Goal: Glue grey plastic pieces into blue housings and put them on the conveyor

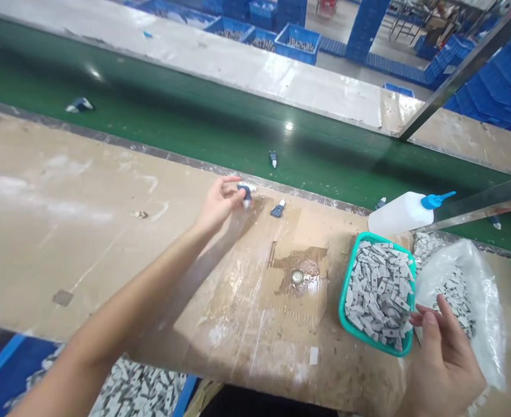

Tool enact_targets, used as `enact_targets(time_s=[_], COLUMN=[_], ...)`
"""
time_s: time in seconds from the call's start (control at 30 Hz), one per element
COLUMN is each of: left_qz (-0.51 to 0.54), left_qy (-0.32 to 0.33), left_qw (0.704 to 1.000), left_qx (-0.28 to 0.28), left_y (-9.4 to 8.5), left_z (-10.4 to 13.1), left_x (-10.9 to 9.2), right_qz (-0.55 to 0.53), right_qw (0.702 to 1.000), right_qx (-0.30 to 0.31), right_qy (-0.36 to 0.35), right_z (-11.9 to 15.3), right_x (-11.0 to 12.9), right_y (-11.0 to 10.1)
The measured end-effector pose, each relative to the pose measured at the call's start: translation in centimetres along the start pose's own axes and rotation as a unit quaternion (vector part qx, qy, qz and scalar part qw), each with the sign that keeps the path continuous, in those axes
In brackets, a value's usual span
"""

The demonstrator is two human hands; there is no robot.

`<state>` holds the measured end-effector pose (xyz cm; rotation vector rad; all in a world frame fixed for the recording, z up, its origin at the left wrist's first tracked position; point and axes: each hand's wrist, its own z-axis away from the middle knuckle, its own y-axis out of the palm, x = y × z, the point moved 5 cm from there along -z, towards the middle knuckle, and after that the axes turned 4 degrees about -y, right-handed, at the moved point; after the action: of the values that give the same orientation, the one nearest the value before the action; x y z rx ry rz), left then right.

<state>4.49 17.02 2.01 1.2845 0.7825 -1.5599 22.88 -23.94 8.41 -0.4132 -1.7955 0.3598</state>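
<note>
Head view: pinches a small blue-and-white piece (pixel 245 193) between thumb and fingers of the left hand (pixel 219 204), over the far side of the cardboard-covered bench (pixel 86 231), close to the edge bordering the green belt (pixel 190 130). Has a broad stretch of bench left of the forearm to move in, and a shorter one from left hand to teal basket (pixel 344 301), taking in a stained cardboard patch (pixel 290 304). Gets little room at the right hand (pixel 444 353), set at the basket's right rim between that rim and a plastic bag (pixel 486 295); bends those fingers near the thumb, but cannot tell about anything held between the tips. Meets a white bottle (pixel 398 213) just beyond the basket. Shows a dark blue body on the pinched piece, with white parts above and below; too small for finer detail. Matches in colouring a loose piece (pixel 277 209) lying just right of the left hand, white end toward the belt.
</note>
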Motion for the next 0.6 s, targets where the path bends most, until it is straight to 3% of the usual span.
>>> enact_targets(time_s=[0.1,0.2,0.27,0.4,0.47,0.6], left_qz=[-0.199,-0.359,-0.396,-0.424,-0.438,-0.494], left_qy=[0.056,0.085,0.1,0.156,0.165,0.085], left_qw=[0.971,0.916,0.9,0.884,0.878,0.86], left_qx=[-0.122,-0.159,-0.153,-0.117,-0.1,-0.1], left_y=[-1.3,-0.9,0.0,3.4,5.3,7.7], left_z=[-7.9,-12.9,-13.8,-12.7,-12.3,-12.6], left_x=[-2.5,-4.6,-5.4,-5.9,-5.4,-3.3], right_qz=[-0.009,-0.001,0.006,0.034,0.066,0.126], right_qw=[0.999,0.999,0.999,0.999,0.995,0.965], right_qx=[-0.002,0.006,0.009,0.022,0.071,0.22], right_qy=[0.038,0.051,0.052,0.024,-0.018,-0.067], right_z=[-0.7,-0.8,-0.8,-1.5,-2.2,-3.2], right_x=[-1.7,-2.8,-3.5,-4.3,-4.1,-3.1], right_y=[0.1,0.2,-0.2,-1.1,-0.7,1.5])
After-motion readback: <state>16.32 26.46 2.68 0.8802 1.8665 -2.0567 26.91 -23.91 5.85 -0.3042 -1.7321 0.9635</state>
